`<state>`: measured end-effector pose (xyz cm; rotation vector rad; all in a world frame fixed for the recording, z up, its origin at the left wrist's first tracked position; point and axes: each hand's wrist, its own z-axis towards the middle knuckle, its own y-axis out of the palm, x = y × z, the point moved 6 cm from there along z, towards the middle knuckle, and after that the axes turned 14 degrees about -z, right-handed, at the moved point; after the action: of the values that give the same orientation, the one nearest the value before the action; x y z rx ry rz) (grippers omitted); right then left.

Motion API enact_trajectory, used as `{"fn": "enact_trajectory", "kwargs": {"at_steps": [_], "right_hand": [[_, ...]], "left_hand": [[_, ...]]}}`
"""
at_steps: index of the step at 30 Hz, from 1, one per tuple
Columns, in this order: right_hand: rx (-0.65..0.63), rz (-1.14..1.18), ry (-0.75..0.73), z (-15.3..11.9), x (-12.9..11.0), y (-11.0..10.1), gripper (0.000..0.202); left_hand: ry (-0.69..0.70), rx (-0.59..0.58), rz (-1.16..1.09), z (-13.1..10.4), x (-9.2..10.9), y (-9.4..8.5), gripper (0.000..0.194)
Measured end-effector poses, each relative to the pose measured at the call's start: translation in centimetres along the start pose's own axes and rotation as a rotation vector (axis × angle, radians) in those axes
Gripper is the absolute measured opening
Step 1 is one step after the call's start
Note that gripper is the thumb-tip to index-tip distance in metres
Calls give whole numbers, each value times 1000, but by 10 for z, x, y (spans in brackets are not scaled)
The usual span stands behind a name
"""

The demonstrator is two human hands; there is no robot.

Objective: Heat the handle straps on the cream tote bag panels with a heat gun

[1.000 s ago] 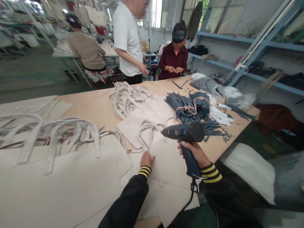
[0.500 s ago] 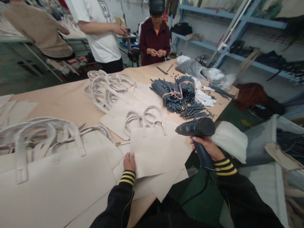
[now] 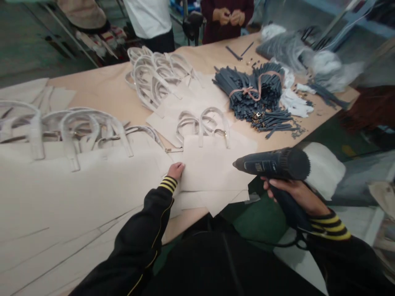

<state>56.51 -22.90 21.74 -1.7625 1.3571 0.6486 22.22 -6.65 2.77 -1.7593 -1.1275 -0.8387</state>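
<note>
My right hand [image 3: 298, 193] is wrapped round the handle of a dark heat gun [image 3: 271, 163]. Its nozzle points left, above the right part of a cream bag panel [image 3: 212, 168]. At that panel's left edge, my left hand [image 3: 176, 170] is closed on the border; the fingertips are partly hidden. Two looped, plastic-wrapped handles [image 3: 212, 113] rise from the panel's far edge, with a small metal buckle near the right one. More cream panels [image 3: 197, 200] lie beneath it, sticking out at the near table edge.
Larger cream bag panels [image 3: 92, 185] with handles are stacked at the left. Further back lies a pile of handled panels [image 3: 154, 78]. Bundled dark straps [image 3: 237, 90], small buckles and white gloves [image 3: 296, 102] lie at the right. Several people stand beyond the table [image 3: 101, 86].
The view has tilted down, so the people's upper parts are out of frame. The heat gun stays in my right hand, its nozzle now over the panel's right part. My left hand keeps the left edge.
</note>
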Motion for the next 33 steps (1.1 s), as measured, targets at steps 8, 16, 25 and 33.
{"fn": "enact_trajectory", "kwargs": {"at_steps": [8,16,25,33], "right_hand": [[-517,-137,-307,-14,-26,127,32],[-530,-78,-240,-14,-7,135,30],[-220,-33,-16,-60,36,60,32],[172,124,190,-96,78,5,40]], "left_hand": [[-256,-61,-269,-2,7,2,10],[-250,-53,-289,-7,14,3,11],[-204,-87,-200,5,13,5,15],[101,80,92,39,43,18,26]]}}
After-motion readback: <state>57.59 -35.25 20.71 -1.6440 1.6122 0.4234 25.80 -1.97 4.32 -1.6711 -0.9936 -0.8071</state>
